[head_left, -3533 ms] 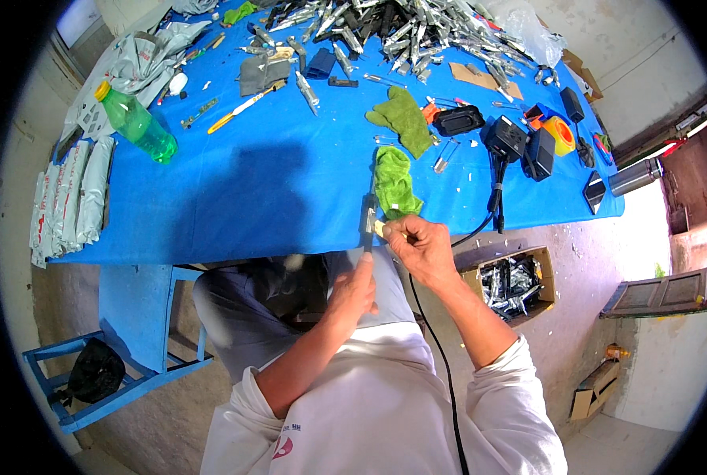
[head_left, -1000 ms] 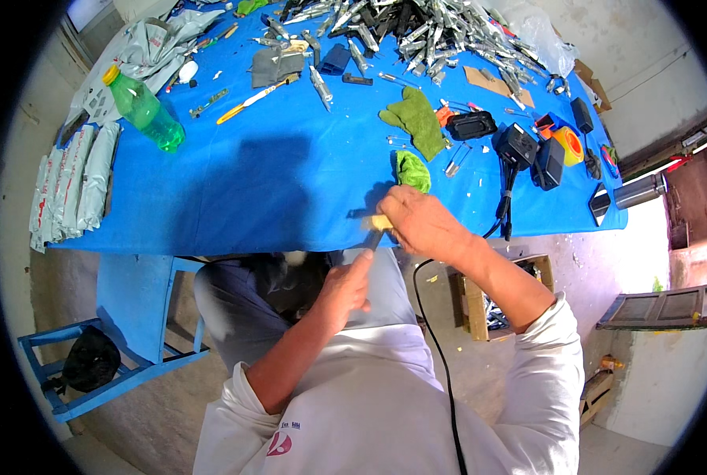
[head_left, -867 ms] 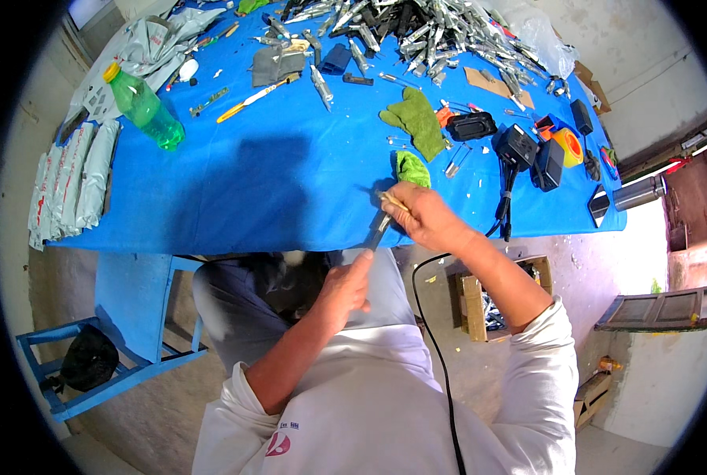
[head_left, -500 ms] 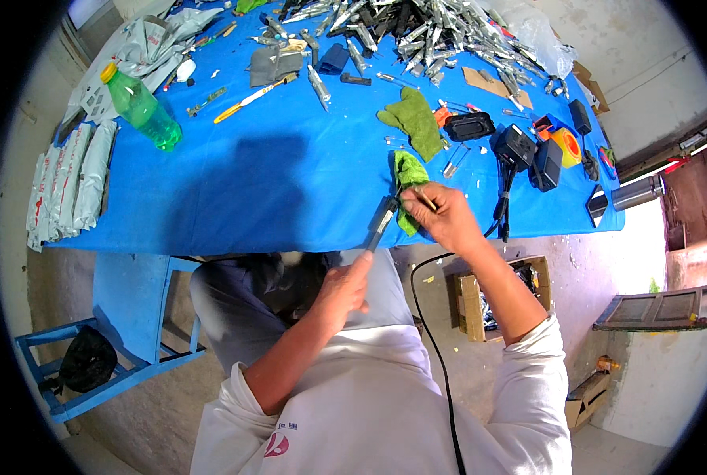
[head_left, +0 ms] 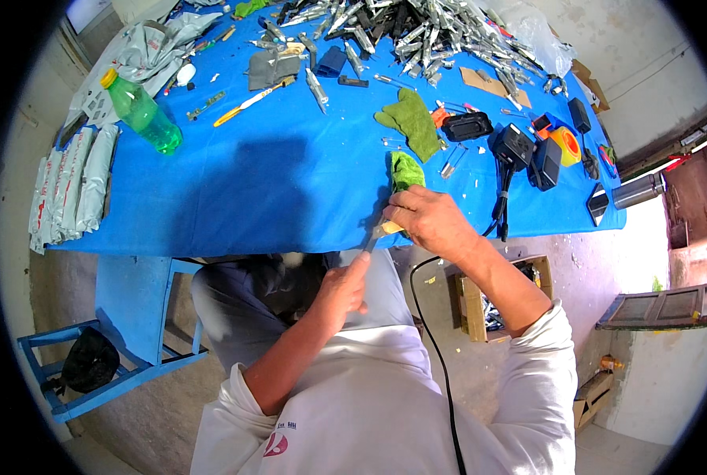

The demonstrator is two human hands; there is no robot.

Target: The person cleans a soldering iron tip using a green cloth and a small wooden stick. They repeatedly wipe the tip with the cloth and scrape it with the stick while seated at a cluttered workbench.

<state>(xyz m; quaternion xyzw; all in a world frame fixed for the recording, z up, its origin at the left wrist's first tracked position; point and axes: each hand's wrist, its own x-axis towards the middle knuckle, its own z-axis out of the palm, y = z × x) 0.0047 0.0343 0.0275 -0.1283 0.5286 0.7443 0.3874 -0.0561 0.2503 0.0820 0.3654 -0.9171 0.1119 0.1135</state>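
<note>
My left hand (head_left: 340,294) is closed around the lower end of a slim grey stick-shaped device (head_left: 372,240), which points up toward the table's front edge. My right hand (head_left: 436,223) is closed at the device's upper end, its fingers covering that end. A small tan-yellow piece (head_left: 390,227) shows beneath the right fingers, against the device; its kind is unclear. Just beyond the right hand lies a bright green cloth (head_left: 405,170) on the blue-covered table (head_left: 219,182). Farther off is a darker olive cloth (head_left: 417,127).
A heap of similar grey devices (head_left: 424,36) covers the far side. At left stands a green bottle (head_left: 143,115) near white packets (head_left: 92,182). Black power adapters (head_left: 516,146), orange tape (head_left: 565,147) and a phone (head_left: 597,204) lie right. A black cable (head_left: 432,340) hangs beside my lap.
My right hand has moved slightly left and down onto the device's upper end, covering it. The thin stick seen in its fingers is hidden now, and the tan-yellow piece shows. My left hand stays put.
</note>
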